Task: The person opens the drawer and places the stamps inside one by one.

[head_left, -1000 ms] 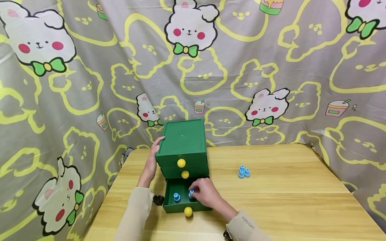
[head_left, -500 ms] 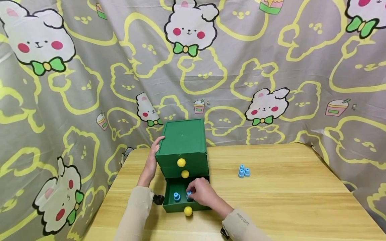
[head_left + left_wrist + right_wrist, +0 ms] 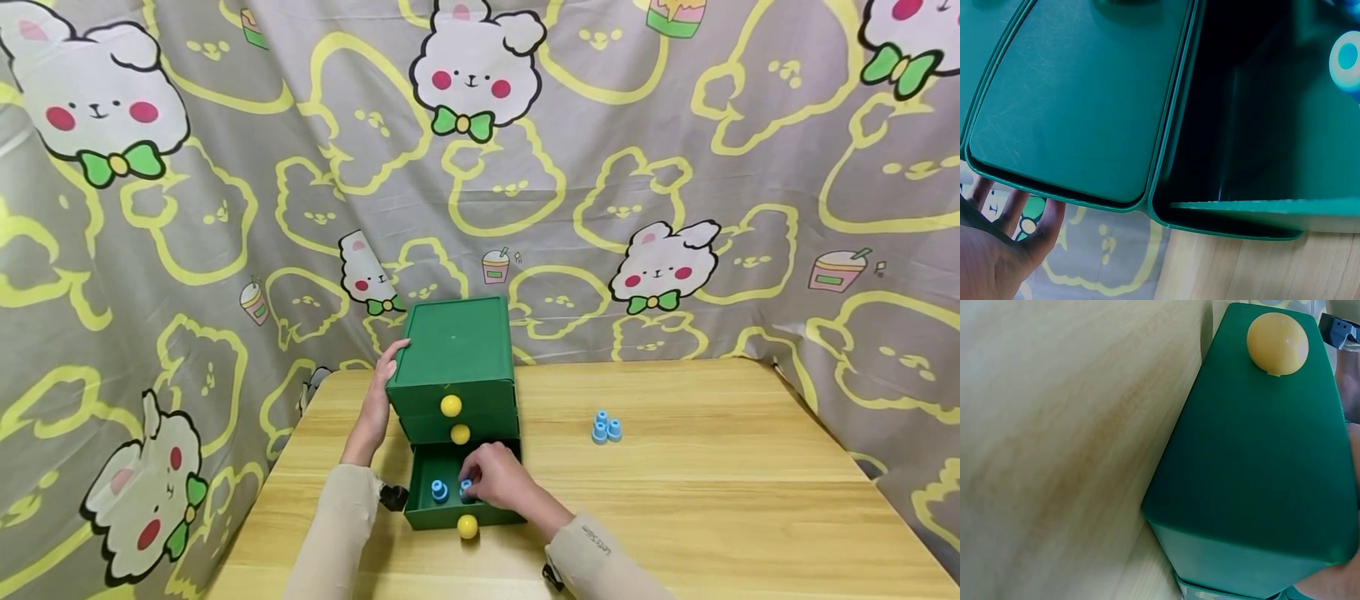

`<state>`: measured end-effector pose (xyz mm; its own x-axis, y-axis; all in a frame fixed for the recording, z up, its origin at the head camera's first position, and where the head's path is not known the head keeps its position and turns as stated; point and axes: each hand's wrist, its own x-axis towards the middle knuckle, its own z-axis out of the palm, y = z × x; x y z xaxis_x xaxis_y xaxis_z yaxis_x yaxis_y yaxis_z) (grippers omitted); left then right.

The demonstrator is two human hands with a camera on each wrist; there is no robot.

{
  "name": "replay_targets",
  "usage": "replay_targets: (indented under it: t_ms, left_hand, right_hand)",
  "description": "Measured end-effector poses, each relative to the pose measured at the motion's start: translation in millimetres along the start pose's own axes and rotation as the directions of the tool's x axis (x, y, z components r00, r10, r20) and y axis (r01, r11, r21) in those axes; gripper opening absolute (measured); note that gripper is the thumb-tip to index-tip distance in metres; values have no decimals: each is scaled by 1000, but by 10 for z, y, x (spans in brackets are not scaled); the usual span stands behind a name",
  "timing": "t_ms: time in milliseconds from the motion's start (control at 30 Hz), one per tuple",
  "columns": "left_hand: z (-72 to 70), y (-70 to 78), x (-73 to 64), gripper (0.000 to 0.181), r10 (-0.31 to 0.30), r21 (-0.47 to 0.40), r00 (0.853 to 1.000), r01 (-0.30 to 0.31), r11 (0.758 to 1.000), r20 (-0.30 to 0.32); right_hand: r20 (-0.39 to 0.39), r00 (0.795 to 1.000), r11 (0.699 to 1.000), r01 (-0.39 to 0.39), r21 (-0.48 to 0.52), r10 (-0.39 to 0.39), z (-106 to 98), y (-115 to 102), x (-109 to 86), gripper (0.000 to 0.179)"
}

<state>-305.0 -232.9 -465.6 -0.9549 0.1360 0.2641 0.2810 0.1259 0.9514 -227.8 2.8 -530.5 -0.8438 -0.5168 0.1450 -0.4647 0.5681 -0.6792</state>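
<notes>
A green drawer cabinet [image 3: 456, 342] stands on the table, its bottom drawer [image 3: 431, 520] pulled out. My left hand [image 3: 373, 415] rests along the cabinet's left side, fingers extended against the wall, as the left wrist view also shows. Inside the drawer my right hand [image 3: 501, 477] pinches a small blue stepped peg [image 3: 466, 490] between thumb and fingertips. A second blue peg [image 3: 439, 492] stands upright to its left in the drawer. In the right wrist view the drawer front [image 3: 1260, 456] hides the fingertips; only part of the right hand [image 3: 1332, 582] shows at the edge.
Several blue pegs [image 3: 601, 432] stand clustered on the wooden table [image 3: 720, 475], right of the cabinet. Yellow round knobs stick out from the drawers, the lowest knob [image 3: 467, 527] nearest me. A patterned curtain [image 3: 555, 192] hangs behind and to the left.
My right hand has shifted slightly left within the drawer, bringing the pinched blue peg closer to the other one. The left hand stays in place on the cabinet.
</notes>
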Motion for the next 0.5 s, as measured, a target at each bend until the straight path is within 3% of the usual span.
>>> replay_targets:
  t_ms: [500]
  left_hand:
    - [-5,-10,-2,53,-7,9,1000,7,1000,0]
  right_hand:
    - [38,999,999,2,40,-4,11,13,19,14]
